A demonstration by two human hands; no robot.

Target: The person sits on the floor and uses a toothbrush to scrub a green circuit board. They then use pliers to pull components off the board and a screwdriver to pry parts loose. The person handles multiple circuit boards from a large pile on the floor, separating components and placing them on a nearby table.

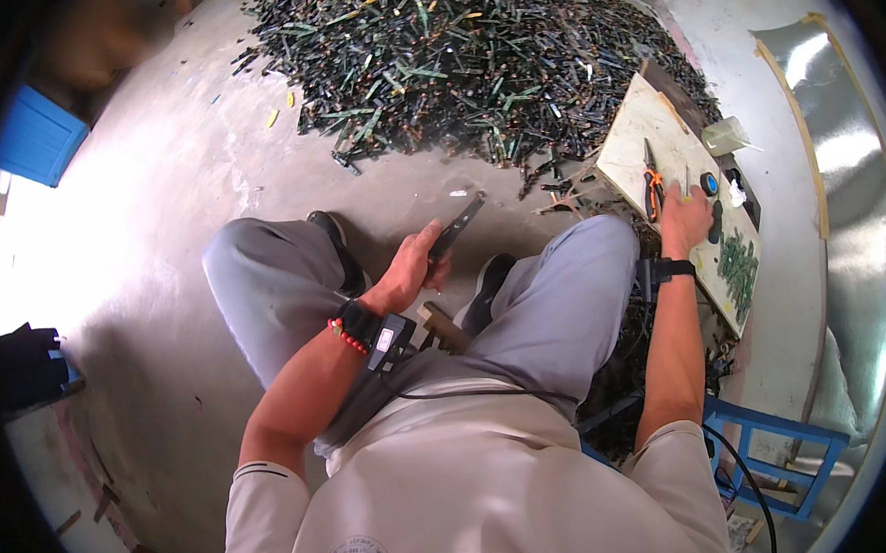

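My left hand (410, 270) is closed around a long, flat dark strip (457, 226), held above the floor between my knees. What the strip is I cannot make out. My right hand (686, 220) rests over a pale board (625, 147) at my right, fingers curled by a thin, slender piece (686, 176) that is too small to name. Just left of those fingers lie pliers (652, 183) with orange handles. Beyond the hand are a round blue-and-black item (709, 183) and a black object (715, 224). A heap of small green pieces (738, 266) covers the board's near end.
A large pile of black and green strips (472, 65) spreads over the floor ahead. A translucent cup (724, 137) is at the board's far right edge. A blue frame (783, 459) stands behind my right elbow. Cables run across my lap. A blue panel (40, 135) stands far left.
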